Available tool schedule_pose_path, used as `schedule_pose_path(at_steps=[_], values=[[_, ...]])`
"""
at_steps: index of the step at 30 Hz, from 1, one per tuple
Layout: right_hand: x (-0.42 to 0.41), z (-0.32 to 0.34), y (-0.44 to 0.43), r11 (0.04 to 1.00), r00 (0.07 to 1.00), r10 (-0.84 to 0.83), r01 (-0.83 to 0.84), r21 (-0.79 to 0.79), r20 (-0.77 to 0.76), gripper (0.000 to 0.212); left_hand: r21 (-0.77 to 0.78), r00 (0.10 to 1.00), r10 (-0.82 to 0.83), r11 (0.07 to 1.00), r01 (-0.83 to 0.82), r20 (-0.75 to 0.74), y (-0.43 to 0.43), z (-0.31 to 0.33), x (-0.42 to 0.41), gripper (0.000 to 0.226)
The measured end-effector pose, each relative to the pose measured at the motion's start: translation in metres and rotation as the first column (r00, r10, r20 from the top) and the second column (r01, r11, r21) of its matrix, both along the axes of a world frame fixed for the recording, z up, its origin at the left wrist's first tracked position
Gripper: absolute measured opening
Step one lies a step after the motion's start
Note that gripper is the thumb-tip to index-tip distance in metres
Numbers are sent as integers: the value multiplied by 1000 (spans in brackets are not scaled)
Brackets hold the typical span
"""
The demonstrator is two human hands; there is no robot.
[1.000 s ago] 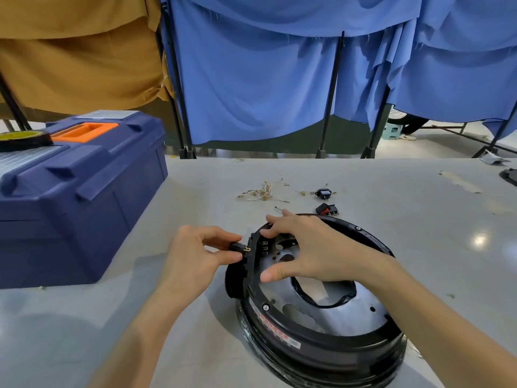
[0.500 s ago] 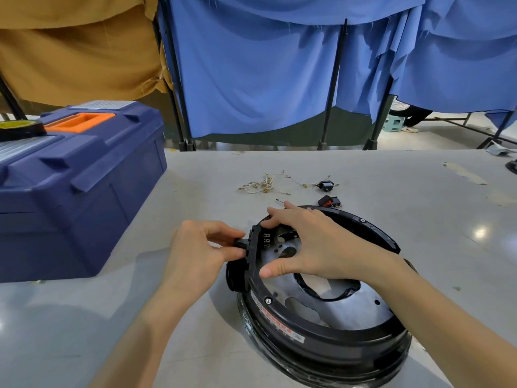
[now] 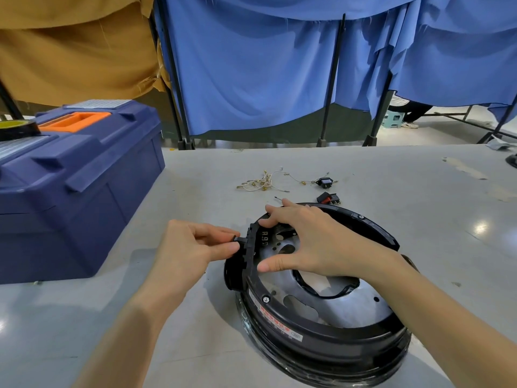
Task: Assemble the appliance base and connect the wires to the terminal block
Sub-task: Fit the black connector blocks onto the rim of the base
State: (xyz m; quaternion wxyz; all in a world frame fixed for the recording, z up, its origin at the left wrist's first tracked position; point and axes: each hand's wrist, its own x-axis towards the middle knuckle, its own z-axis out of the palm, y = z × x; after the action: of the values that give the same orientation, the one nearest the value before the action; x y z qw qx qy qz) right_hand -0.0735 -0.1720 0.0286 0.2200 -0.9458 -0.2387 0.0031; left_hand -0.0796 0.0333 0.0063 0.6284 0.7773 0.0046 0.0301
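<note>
The black connector (image 3: 238, 239) pinched in our left hand (image 3: 190, 247) now sits pushed into the wall of the appliance base (image 3: 321, 341) on the table (image 3: 181, 345), while our right hand (image 3: 321, 242) braces the rim with spread fingers, so wiring comes next.

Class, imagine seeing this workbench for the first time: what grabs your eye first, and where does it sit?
The round black appliance base dominates the near right of the grey table, with the right hand spread over its far rim and the left hand pinching a small black part at its left edge. A blue toolbox fills the left side, and loose wires lie behind the base.
</note>
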Motion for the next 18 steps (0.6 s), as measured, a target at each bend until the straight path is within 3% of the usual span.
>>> schedule_pose_path(at_steps=[6, 11, 18], values=[[-2, 3, 1, 1000, 1000, -5, 5, -9, -23, 77, 186, 999, 6, 983, -14, 44, -1, 1, -1, 14], [-1, 3, 1, 1000, 1000, -11, 10, -29, -29, 79, 204, 999, 1, 979, -11, 50, -3, 4, -4, 16], [2, 1, 2, 999, 999, -7, 6, -46, -34, 81, 416, 978, -17, 907, -73, 209, -9, 5, -9, 12]])
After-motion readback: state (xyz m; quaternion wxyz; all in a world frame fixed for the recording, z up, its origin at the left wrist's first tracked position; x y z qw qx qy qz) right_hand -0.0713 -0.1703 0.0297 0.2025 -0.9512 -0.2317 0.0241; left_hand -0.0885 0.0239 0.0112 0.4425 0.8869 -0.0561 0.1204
